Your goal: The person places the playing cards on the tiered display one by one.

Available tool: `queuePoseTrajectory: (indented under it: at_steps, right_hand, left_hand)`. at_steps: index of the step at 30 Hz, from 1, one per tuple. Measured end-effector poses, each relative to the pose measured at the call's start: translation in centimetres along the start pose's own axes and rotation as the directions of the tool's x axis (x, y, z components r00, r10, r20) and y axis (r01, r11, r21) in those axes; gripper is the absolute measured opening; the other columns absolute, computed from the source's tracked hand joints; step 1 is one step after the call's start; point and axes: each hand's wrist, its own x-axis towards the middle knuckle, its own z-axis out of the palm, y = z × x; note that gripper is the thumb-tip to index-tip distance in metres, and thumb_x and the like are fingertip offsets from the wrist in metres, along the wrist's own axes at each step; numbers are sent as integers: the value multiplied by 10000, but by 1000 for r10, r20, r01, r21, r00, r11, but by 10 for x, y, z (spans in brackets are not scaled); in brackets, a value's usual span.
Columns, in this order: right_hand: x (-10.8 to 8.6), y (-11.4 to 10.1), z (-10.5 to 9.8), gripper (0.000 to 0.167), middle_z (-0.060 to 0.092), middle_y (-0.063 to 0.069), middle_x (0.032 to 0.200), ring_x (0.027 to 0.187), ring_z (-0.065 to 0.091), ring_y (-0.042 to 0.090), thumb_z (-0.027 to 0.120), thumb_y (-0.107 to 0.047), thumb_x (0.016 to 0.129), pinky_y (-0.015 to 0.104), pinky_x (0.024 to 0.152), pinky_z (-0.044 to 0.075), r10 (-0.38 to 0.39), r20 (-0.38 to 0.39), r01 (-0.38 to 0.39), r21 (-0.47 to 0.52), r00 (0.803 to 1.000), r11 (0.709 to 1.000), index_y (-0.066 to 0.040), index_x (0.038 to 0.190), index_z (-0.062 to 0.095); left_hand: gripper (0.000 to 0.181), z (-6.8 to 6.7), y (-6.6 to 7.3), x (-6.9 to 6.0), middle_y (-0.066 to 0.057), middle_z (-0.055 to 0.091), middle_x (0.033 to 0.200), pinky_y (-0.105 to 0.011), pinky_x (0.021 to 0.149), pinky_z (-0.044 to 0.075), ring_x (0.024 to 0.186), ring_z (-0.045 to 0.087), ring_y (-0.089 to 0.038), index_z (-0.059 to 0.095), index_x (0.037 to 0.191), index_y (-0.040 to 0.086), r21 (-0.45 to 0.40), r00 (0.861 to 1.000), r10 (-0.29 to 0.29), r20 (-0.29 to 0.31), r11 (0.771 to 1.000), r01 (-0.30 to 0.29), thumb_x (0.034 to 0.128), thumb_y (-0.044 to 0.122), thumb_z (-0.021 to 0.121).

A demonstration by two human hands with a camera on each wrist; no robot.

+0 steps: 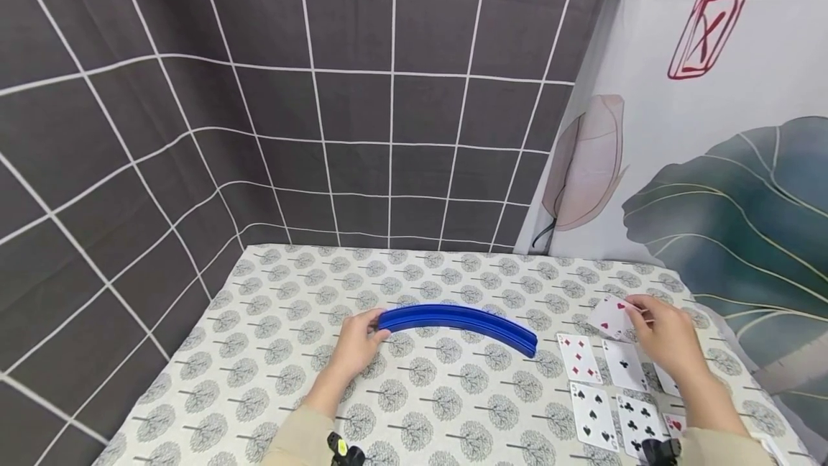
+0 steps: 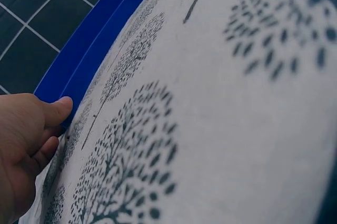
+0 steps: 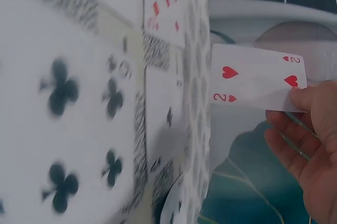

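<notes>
In front of you is a table under a whitish cloth, printed all over with grey trees; in the left wrist view the crowns are made of small leaf-shaped dashes. Near the middle of the table is a blue curved strip, smooth and slightly shiny like plastic. It is long and narrow, with grooves running along its length, and its bow faces away from you. Its right end comes near the playing cards, but does not touch them.

The cards are flat, white and glossy-looking, and lie in two rows at the right side. In the nearer row you have a five of spades, a six of clubs and a heart card, partly hidden by your arm. In the farther row there is a diamond card, a black-suited card and one more, mostly covered.

Your left hand is closed to the narrow width of the strip: the thumb lies on the near side and the fingers hold its left end. Your right hand pinches the two of hearts at one edge, between thumb and fingers, with the other fingers loosely bent. This card is tilted and raised above the cloth, beyond the farther row.
</notes>
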Motion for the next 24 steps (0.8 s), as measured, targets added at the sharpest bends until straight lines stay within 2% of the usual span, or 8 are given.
queuePoseTrajectory:
  at_steps: [8,13,20,24]
  right_hand:
    - [13,-15,10,210,691,280,966,769,690,439,670,48,913,604,657,593,-59,1,59,50,998,997,65,1122,666]
    - [17,-21,17,190,702,254,974,742,696,402,685,58,906,571,642,610,-95,-10,95,64,995,993,51,1096,681]
    - [21,-32,20,201,699,264,994,754,703,407,676,48,911,614,687,591,-89,8,88,86,996,992,48,1112,673]
    - [24,-39,23,221,700,260,994,749,701,398,684,58,898,589,671,603,-104,0,104,93,995,990,55,1119,672]
  left_hand:
    - [351,1,-1,0,-98,753,1044,-421,912,611,967,701,-228,704,1198,41,-8,1000,13,-16,1000,-13,854,31,772]
    - [347,3,-3,1,-110,750,1041,-425,913,614,962,703,-239,704,1197,32,-9,1000,6,-18,1000,-6,856,28,770]
    - [335,3,-2,1,-109,748,1047,-427,901,617,952,700,-237,701,1206,37,-16,1000,11,-11,1000,-11,875,35,754]
    - [342,3,-2,2,-115,745,1060,-419,900,618,952,699,-234,695,1221,33,-10,1000,3,-15,1000,-3,884,47,750]
